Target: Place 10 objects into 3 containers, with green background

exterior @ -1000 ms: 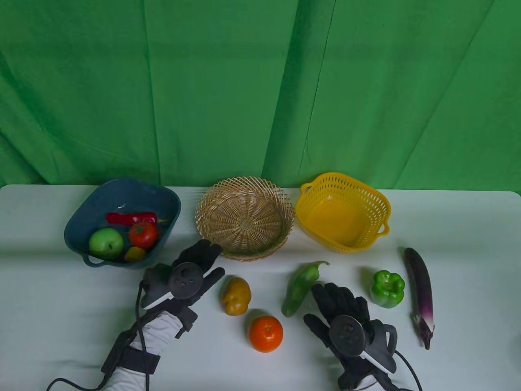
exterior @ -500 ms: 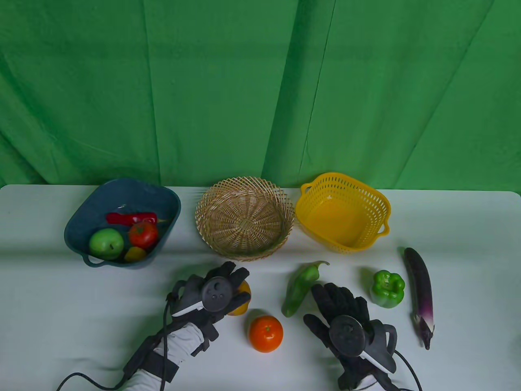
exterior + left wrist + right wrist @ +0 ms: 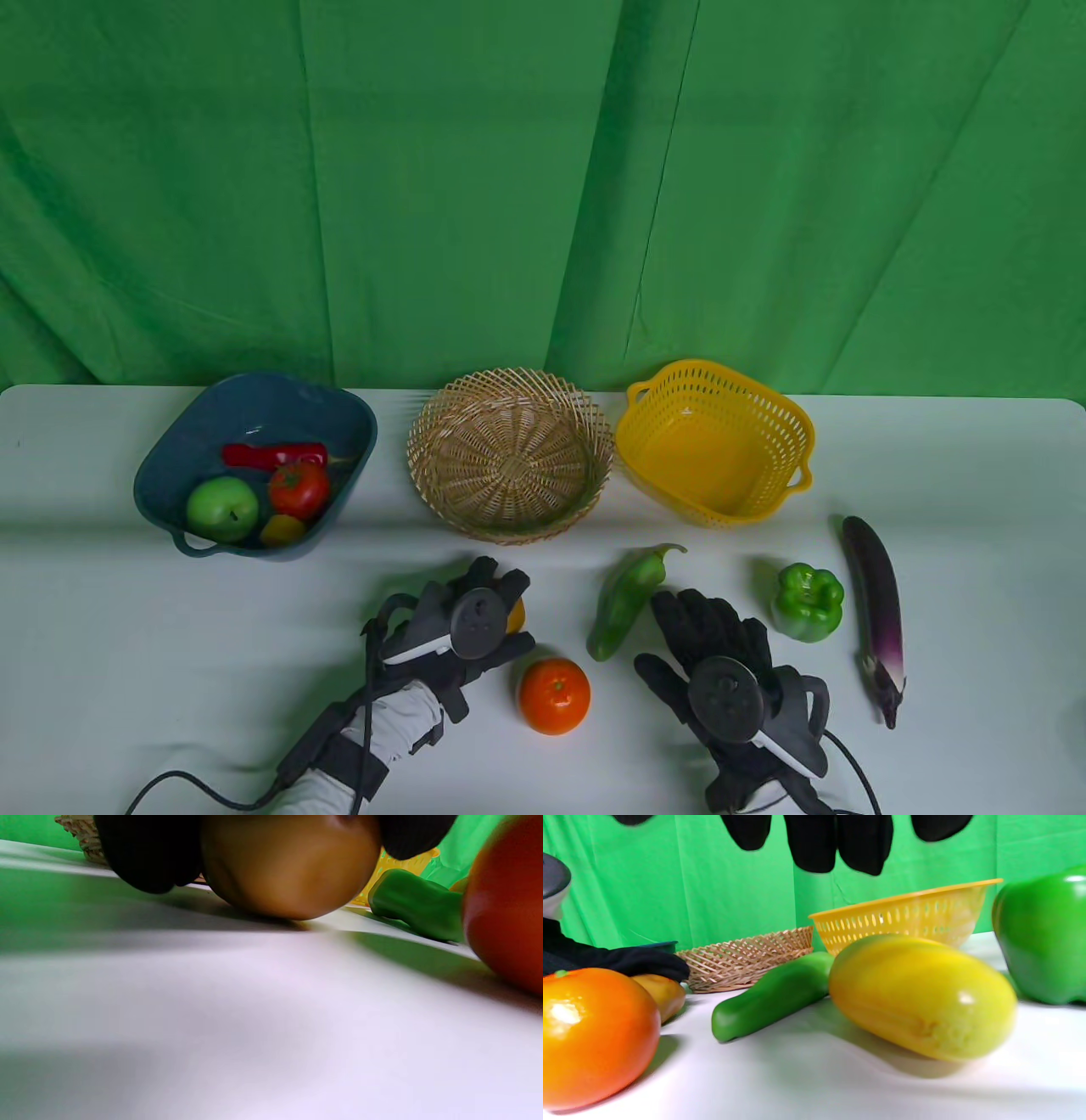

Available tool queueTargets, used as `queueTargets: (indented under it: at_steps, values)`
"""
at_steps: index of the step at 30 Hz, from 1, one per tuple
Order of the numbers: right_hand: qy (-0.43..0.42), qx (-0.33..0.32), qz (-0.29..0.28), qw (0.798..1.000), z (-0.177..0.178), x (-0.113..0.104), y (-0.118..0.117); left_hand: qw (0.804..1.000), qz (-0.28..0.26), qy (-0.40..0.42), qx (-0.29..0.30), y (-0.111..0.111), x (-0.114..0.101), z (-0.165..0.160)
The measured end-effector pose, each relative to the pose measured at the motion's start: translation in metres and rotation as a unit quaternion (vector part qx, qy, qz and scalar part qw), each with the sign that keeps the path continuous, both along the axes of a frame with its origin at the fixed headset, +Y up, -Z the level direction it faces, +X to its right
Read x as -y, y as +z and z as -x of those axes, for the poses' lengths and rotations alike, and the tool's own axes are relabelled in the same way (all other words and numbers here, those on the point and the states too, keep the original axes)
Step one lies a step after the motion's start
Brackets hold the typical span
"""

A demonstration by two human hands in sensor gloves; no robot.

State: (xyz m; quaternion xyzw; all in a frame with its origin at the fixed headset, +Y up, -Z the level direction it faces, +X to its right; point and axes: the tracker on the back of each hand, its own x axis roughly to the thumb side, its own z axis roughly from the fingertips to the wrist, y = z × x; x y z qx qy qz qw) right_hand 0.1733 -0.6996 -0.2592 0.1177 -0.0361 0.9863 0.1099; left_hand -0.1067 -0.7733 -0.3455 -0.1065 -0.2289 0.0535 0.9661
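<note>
**A:** What lies on the white worktop (image 3: 102, 611)?

**B:** At the back, a blue tub (image 3: 174, 458), a wicker basket (image 3: 441, 424) and a yellow basket (image 3: 776, 424); in front, an orange (image 3: 554, 694); beside it a brownish-yellow fruit (image 3: 292, 870).

**A:** And the hands?

**B:** The left hand (image 3: 471, 615) covers that fruit, its fingers (image 3: 148, 853) curled round both sides; the fruit sits on the worktop; I judge a firm wrap, then a straight lift, avoids nudging the orange. The right hand (image 3: 717, 662) rests flat, fingers (image 3: 835, 840) apart, holding nothing.
</note>
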Motion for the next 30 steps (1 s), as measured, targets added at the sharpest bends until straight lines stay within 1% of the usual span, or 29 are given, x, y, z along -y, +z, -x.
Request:
queueTargets:
  at_steps: [5, 12, 15, 25, 30]
  values:
    - [0.0, 0.001, 0.0, 1.0, -0.001, 0.0, 0.0, 1.0, -0.012, 0.013, -0.007, -0.004, -0.002, -0.004]
    - [-0.002, -0.001, -0.002, 1.0, -0.002, -0.001, -0.001, 1.0, -0.002, 0.021, -0.008, -0.005, -0.004, 0.0]
    - [-0.005, -0.001, -0.002, 1.0, -0.003, -0.001, -0.001, 1.0, -0.005, 0.025, -0.008, -0.003, -0.008, 0.002]
    - [-0.007, -0.005, -0.004, 1.0, -0.002, -0.001, 0.0, 0.999, -0.035, 0.025, -0.008, 0.003, -0.035, 0.008]
    - [-0.01, -0.005, -0.004, 1.0, -0.002, -0.001, 0.0, 0.997, -0.054, 0.041, -0.024, -0.004, -0.055, 0.012]
